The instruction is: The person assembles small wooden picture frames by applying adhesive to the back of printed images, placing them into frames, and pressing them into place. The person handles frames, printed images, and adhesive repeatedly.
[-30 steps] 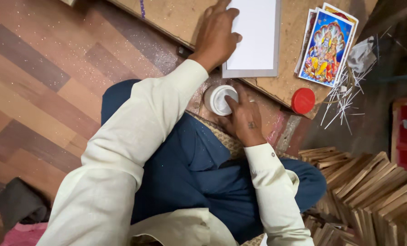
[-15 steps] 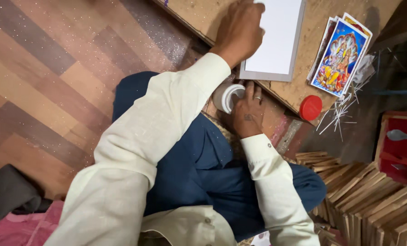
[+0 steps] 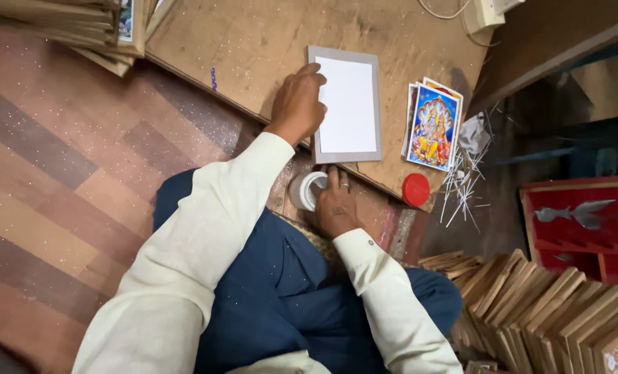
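Left hand [image 3: 296,104] lay flat on the grey-rimmed white panel [image 3: 347,105], fingers spread over its 9 o'clock edge, pressing rather than clutching; grip open, nothing enclosed. The panel sat on the wooden board [image 3: 253,48] serving as a low bench, roughly 12 o'clock from the person's lap.

Right hand [image 3: 337,208] was at the small white jar [image 3: 307,190], fingers on its rim from the 3 o'clock side. Whether the fingers curled shut around the jar or just dipped into it could not be told from this view. The jar stood just off the board's near edge, at about 6 o'clock from the panel.

Change over the last second: the left hand kept its place on the panel's left edge, and the right hand stayed on the jar. Most of the apparent shift was the head camera tilting; the panel held its spot relative to the picture cards. Judgement: the panel was being steadied while the other hand worked at the jar, so the step in hand had not advanced.

Nearby: stack of colourful picture cards [image 3: 431,126] just beside the panel at 3 o'clock, red lid [image 3: 415,189] at 5 o'clock near the board corner, loose thin white sticks [image 3: 461,187] past it, wooden frames [image 3: 551,305] stacked at lower right, red tray [image 3: 586,228] at far right.
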Demonstrator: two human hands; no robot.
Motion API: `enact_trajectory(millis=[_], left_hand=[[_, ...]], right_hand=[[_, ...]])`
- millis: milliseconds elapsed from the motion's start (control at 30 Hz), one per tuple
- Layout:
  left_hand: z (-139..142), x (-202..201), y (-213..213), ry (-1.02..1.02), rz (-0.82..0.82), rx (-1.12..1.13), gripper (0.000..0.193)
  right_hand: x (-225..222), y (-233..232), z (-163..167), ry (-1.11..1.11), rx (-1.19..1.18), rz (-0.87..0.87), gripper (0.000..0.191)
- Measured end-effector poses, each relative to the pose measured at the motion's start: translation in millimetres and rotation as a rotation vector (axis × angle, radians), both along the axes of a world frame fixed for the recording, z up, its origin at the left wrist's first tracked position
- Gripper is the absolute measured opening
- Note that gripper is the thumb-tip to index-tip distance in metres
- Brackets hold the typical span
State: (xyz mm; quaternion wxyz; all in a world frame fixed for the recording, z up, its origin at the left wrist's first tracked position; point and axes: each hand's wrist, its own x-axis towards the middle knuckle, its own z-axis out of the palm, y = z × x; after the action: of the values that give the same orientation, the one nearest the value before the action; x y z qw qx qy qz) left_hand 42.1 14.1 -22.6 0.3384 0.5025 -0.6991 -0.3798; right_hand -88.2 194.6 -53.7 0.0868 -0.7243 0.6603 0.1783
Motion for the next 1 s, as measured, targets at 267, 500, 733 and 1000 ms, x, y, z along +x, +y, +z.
enact_trajectory(millis=[267,500,733,1000], left_hand=[[-17.3,-8.2,7.9,-0.251,-0.091,-0.210,0.066],[7.0,-11.9,25.7,-0.261,-0.255,-0.284,0.069],[11.1,-21.4,38.7,-0.356,-0.263,-0.343,0.080],[3.1,-25.6,40.1,-0.347,-0.275,-0.371,0.082]], right_hand=[[-8.1,3.1,-4.7,-0.126,0.163,-0.255,0.058],[-9.2,18.7,10.9,-0.067,0.162,-0.192,0.036],[-7.7,27.8,4.6,-0.061,0.062,-0.181,0.024],[0.0,37.0,41.2,-0.103,0.056,-0.222,0.038]])
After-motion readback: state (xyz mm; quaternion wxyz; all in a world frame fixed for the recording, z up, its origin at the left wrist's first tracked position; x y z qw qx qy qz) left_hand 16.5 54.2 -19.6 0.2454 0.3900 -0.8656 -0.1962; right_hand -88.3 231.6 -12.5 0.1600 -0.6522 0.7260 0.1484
